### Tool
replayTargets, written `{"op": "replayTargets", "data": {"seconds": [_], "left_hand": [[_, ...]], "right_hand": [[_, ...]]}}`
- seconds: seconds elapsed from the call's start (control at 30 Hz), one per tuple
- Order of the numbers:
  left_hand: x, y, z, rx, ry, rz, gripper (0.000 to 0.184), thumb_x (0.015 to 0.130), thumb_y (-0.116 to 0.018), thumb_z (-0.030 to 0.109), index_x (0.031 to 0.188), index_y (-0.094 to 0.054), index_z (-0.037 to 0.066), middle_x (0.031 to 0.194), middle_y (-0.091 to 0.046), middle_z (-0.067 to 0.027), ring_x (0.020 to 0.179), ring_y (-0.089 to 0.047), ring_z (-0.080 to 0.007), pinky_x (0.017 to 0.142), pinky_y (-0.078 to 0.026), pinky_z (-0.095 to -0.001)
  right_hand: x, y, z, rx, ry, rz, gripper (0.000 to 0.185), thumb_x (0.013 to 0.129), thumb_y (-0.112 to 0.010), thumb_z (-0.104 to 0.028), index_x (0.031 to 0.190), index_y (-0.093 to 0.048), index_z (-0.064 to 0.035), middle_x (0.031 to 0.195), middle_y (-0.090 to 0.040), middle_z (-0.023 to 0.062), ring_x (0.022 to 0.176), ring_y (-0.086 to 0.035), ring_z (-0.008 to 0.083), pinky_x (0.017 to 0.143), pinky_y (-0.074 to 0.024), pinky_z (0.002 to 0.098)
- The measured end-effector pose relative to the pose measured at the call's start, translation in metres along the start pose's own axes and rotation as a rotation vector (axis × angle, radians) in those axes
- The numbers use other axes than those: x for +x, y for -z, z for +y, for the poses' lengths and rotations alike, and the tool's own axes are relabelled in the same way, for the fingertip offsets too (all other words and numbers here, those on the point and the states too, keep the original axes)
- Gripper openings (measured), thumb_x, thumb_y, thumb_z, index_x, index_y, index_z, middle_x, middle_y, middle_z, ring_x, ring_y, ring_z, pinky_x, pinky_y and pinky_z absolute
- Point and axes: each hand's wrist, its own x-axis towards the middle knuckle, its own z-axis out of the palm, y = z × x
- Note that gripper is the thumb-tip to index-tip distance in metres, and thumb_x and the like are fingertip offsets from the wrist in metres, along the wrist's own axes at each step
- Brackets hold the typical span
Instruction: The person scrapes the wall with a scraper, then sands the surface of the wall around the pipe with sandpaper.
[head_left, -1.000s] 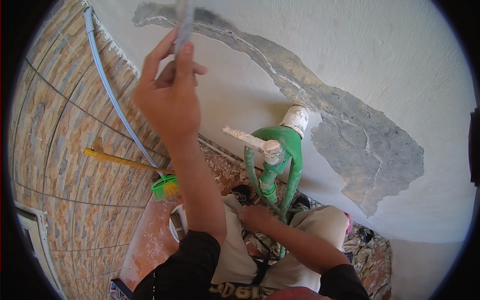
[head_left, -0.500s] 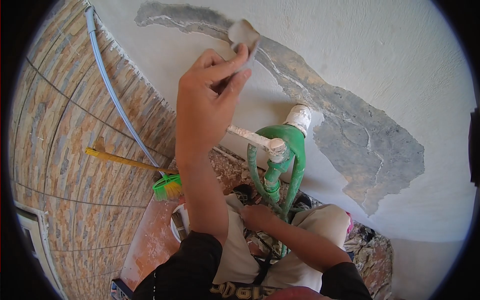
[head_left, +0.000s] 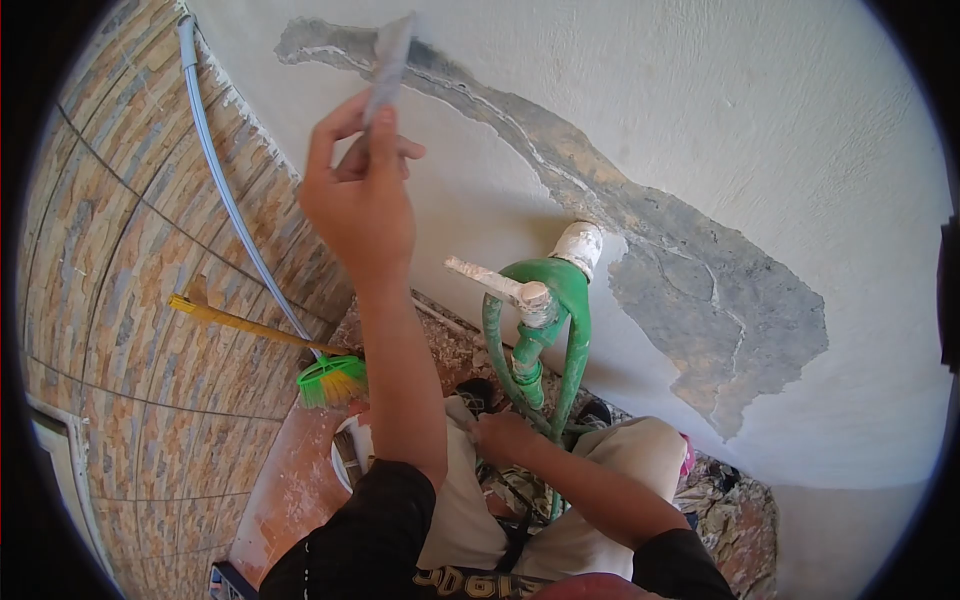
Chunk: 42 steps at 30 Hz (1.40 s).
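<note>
My left hand [head_left: 365,190] is raised in front of the wall, its thumb and fingers pinching a thin, bent piece of sandpaper [head_left: 390,65]. The sandpaper is seen nearly edge-on, over the upper left arm of a grey bare patch [head_left: 720,290] where the white paint is gone. A pale crack runs along that patch. Down between my knees, my right hand [head_left: 505,437] is curled beside my trouser leg, close to the green hoses. What it may hold is hidden.
Ahead stands a green pipe fitting [head_left: 570,300] with a white-smeared handle, joined to the wall. A broom [head_left: 332,380] and a yellow stick [head_left: 240,322] lean by the tiled wall [head_left: 150,330]. A white bucket [head_left: 340,455] with a brush is beside my left leg. Debris covers the floor.
My left hand has moved left along the wall with the sandpaper, which has turned edge-on. My right hand stays low between my knees. The view has shifted slightly.
</note>
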Motion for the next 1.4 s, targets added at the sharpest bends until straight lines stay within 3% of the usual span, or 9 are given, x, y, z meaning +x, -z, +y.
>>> {"op": "replayTargets", "data": {"seconds": [0.07,0.2,0.37,0.4,0.47,0.6,0.8,1.27,1.4], "left_hand": [[-0.006,-0.007,0.000,0.090,-0.001,-0.202,0.019,0.087,-0.068,0.003,0.104,-0.066,-0.006,0.082,-0.058,-0.0038,0.064,-0.059,-0.0082,0.053,-0.038,-0.0205],[-0.004,0.002,0.004,0.208,-0.019,-0.377,0.024,0.089,-0.066,0.001,0.112,-0.068,-0.002,0.085,-0.057,-0.0040,0.065,-0.062,-0.0093,0.054,-0.043,-0.0199],[0.003,0.022,0.007,0.218,0.070,-0.708,0.021,0.087,-0.068,0.003,0.106,-0.067,-0.006,0.082,-0.058,-0.0037,0.061,-0.054,-0.0070,0.053,-0.038,-0.0217],[0.004,0.021,0.008,0.214,0.069,-0.706,0.021,0.087,-0.068,0.003,0.106,-0.067,-0.006,0.082,-0.058,-0.0037,0.061,-0.054,-0.0070,0.053,-0.038,-0.0217],[0.007,0.018,0.010,0.018,0.076,-0.169,0.027,0.088,-0.068,0.004,0.114,-0.066,-0.003,0.084,-0.060,-0.0049,0.061,-0.055,-0.0077,0.054,-0.040,-0.0227],[0.006,0.012,0.002,0.001,-0.013,0.027,0.029,0.090,-0.066,0.004,0.118,-0.063,0.003,0.083,-0.064,-0.0035,0.058,-0.059,-0.0092,0.051,-0.044,-0.0220],[-0.012,-0.014,-0.011,0.179,-0.094,-0.216,0.030,0.090,-0.066,0.004,0.120,-0.065,0.001,0.084,-0.055,-0.0020,0.063,-0.059,-0.0074,0.053,-0.044,-0.0203],[-0.007,0.012,0.008,0.037,0.148,-0.837,0.030,0.086,-0.067,-0.001,0.116,-0.068,0.002,0.079,-0.049,-0.0012,0.060,-0.051,-0.0056,0.053,-0.039,-0.0206],[-0.004,0.011,0.013,0.129,0.112,-0.821,0.027,0.085,-0.067,-0.004,0.111,-0.067,-0.007,0.084,-0.051,-0.0019,0.065,-0.053,-0.0079,0.056,-0.040,-0.0211]], "right_hand": [[0.000,-0.001,0.001,0.013,-0.008,-0.005,0.029,0.082,-0.055,-0.019,0.106,-0.059,-0.0037,0.094,-0.064,0.0176,0.085,-0.066,0.0363,0.072,-0.0535,0.0463],[0.001,-0.001,0.002,0.013,-0.007,0.004,0.029,0.082,-0.056,-0.020,0.106,-0.060,-0.0046,0.093,-0.064,0.0179,0.084,-0.067,0.0363,0.072,-0.0535,0.0461],[0.001,-0.007,0.002,0.020,0.001,0.041,0.029,0.082,-0.056,-0.020,0.106,-0.059,-0.0046,0.090,-0.064,0.0175,0.083,-0.067,0.0359,0.071,-0.0536,0.0459],[0.001,-0.006,0.003,0.008,0.002,0.036,0.029,0.082,-0.056,-0.020,0.106,-0.059,-0.0047,0.090,-0.064,0.0173,0.083,-0.067,0.0357,0.071,-0.0536,0.0459],[0.001,-0.004,0.003,-0.002,0.000,0.036,0.029,0.082,-0.056,-0.020,0.106,-0.059,-0.0048,0.090,-0.064,0.0171,0.083,-0.067,0.0355,0.071,-0.0536,0.0460],[0.000,-0.003,0.002,0.001,0.011,0.023,0.029,0.082,-0.056,-0.020,0.106,-0.059,-0.0049,0.089,-0.064,0.0172,0.082,-0.067,0.0357,0.070,-0.0535,0.0461],[0.000,-0.004,0.003,0.018,-0.003,0.046,0.027,0.082,-0.055,-0.019,0.105,-0.060,-0.0041,0.091,-0.064,0.0174,0.083,-0.067,0.0362,0.071,-0.0534,0.0463],[0.003,-0.013,0.004,-0.026,-0.002,0.010,0.031,0.083,-0.054,-0.017,0.110,-0.059,-0.0051,0.094,-0.064,0.0175,0.086,-0.066,0.0362,0.072,-0.0535,0.0462],[0.003,-0.006,0.003,-0.010,-0.029,-0.009,0.031,0.082,-0.055,-0.017,0.111,-0.058,-0.0053,0.093,-0.064,0.0168,0.083,-0.066,0.0362,0.071,-0.0536,0.0463]]}}
